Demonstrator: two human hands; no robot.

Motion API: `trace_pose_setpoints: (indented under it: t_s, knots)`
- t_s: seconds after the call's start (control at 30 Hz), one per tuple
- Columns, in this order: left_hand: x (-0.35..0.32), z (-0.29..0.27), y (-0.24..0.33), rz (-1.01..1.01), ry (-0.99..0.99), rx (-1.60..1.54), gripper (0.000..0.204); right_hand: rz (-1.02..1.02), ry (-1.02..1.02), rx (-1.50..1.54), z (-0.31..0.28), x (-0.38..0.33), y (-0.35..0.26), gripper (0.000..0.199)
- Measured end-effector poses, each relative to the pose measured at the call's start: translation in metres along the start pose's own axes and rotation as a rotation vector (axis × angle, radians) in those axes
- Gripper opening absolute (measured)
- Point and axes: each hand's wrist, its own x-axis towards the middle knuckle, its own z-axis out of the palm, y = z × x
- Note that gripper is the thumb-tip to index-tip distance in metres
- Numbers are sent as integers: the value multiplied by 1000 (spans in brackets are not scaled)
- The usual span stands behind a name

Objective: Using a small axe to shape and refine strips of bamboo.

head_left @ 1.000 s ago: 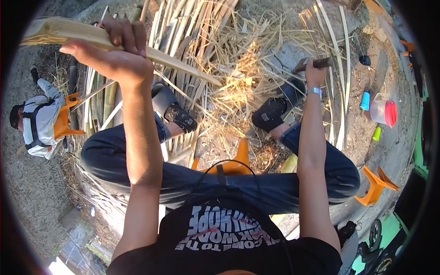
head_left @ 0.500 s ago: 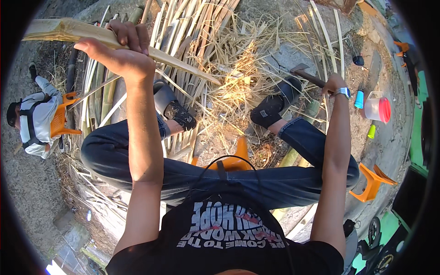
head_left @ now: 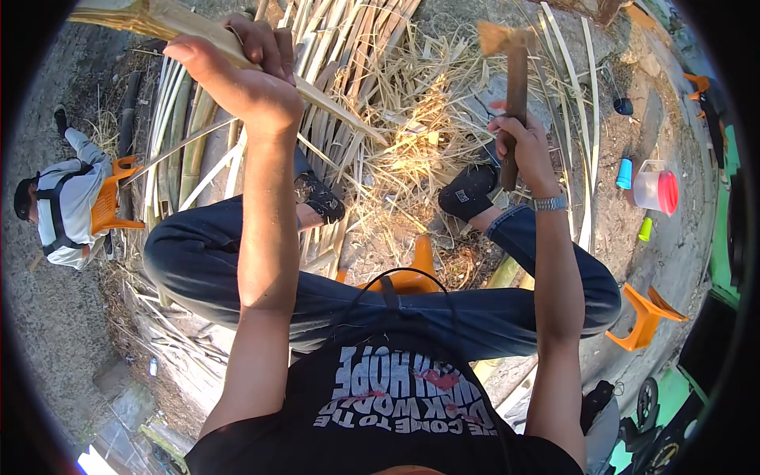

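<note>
Long pale strips point(head_left: 348, 39) spread ahead of us, loose shavings point(head_left: 419, 119) heaped alongside. Another person point(head_left: 79, 210) sits off our left. Our left hand point(head_left: 253, 87) closes its grip round wood piece point(head_left: 198, 30), which blocks part of our view of strips. Orange stool point(head_left: 645, 321) stands near our right knee. Our right hand point(head_left: 526, 154), grip wrapped round handle, holds hatchet-like tool point(head_left: 516, 87). Past right forearm: clear-and-red tub point(head_left: 657, 188), blue cup point(head_left: 625, 172), green cup point(head_left: 645, 229).

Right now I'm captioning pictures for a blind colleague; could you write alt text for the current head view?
A left hand holds a long piece of wood while the right hand holds a wooden-handled tool, head up. Pale shavings and long strips lie ahead; at left, another person sits on an orange chair.
</note>
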Motion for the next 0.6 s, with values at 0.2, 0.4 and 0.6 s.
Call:
trace_pose_setpoints:
  t_s: [0.2,0.4,0.6]
  knots:
    - [-8,-3,11,-29,-9,24,84,-116,-14,331,96,-95,-71,67]
    - [-17,13,5,-42,-22,41,81,278,-194,-272,136,-81,77,65]
    - [2,-14,11,-20,-38,-43,81,38,113,59,121,-79,-29,64]
